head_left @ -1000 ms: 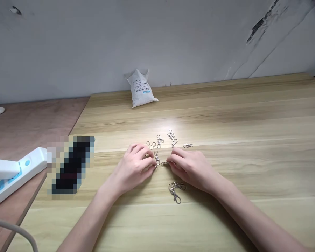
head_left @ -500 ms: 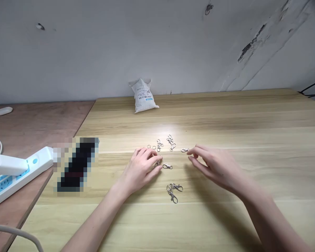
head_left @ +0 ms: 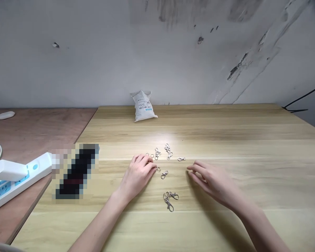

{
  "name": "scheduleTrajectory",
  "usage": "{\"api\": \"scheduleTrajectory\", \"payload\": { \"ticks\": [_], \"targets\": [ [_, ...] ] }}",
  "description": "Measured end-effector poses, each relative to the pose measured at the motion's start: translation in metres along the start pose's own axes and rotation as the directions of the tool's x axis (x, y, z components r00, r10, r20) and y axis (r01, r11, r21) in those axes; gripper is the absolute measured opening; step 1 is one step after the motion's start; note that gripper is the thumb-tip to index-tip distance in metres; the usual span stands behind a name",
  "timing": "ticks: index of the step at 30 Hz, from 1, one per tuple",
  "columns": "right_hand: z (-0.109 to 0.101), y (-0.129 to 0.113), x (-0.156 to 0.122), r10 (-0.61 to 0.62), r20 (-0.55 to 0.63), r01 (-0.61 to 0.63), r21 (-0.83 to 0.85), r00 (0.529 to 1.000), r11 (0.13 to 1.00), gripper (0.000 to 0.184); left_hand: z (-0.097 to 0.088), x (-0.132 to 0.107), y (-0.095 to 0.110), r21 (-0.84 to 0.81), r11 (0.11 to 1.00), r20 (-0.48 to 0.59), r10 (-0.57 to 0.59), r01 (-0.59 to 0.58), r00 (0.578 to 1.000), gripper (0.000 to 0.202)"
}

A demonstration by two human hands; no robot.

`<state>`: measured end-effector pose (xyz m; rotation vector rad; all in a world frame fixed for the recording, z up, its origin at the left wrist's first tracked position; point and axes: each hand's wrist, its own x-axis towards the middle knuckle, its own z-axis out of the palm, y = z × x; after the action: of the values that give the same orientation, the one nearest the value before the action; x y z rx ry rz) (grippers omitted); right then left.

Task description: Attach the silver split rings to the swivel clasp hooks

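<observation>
My left hand (head_left: pixel 139 173) rests on the table with curled fingers. Its fingertips press on small metal rings (head_left: pixel 159 169), partly hidden under them. Just right of these lies a single silver lobster clasp (head_left: pixel 164 174). My right hand (head_left: pixel 214 180) hovers with nothing in it, thumb and fingers slightly apart. Beyond its fingertips is another lobster clasp (head_left: pixel 181 159). Nearer to me sits a group of clasps joined with rings (head_left: pixel 170 200). Farther back are more clasps (head_left: pixel 168 150), a small cluster (head_left: pixel 157 153) and loose rings (head_left: pixel 152 156).
A white printed plastic bag (head_left: pixel 144 107) stands by the wall. At left are a blurred dark object (head_left: pixel 76 171) and a white power strip (head_left: pixel 38 166). A white oval case (head_left: pixel 6 115) lies on the brown table (head_left: pixel 49 122). Black cables (head_left: pixel 304 94) run at far right.
The view has tilted upward. The single clasp near my left hand has turned to a slant. My right hand has drawn back slightly from the clasp beside it.
</observation>
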<state>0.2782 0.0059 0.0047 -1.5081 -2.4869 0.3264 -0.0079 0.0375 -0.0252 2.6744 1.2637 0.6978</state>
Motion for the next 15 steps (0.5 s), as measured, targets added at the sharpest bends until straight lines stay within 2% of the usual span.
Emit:
{"api": "scheduleTrajectory", "payload": {
  "ticks": [4, 9, 12, 15],
  "targets": [
    [0.008, -0.011, 0.015, -0.047, 0.033, 0.044, 0.092, 0.998, 0.995, 0.023, -0.004, 0.0, 0.001, -0.108, 0.99, 0.046, -0.082, 0.087, 0.996, 0.009],
    [0.016, -0.021, 0.03, -0.086, -0.05, 0.096, 0.258, 0.995, 0.961, 0.02, -0.01, 0.001, 0.007, -0.249, 0.962, 0.03, -0.107, 0.111, 0.994, 0.01],
    [0.016, -0.031, 0.04, -0.041, -0.033, 0.051, 0.444, 0.999, 0.894, 0.021, -0.012, 0.003, 0.013, -0.389, 0.91, 0.005, -0.153, 0.143, 0.988, 0.011],
    [0.017, -0.042, 0.051, -0.074, 0.009, 0.054, 0.592, 0.997, 0.804, 0.022, -0.012, 0.004, 0.02, -0.517, 0.831, 0.011, -0.235, 0.207, 0.972, 0.014]
  ]
}}
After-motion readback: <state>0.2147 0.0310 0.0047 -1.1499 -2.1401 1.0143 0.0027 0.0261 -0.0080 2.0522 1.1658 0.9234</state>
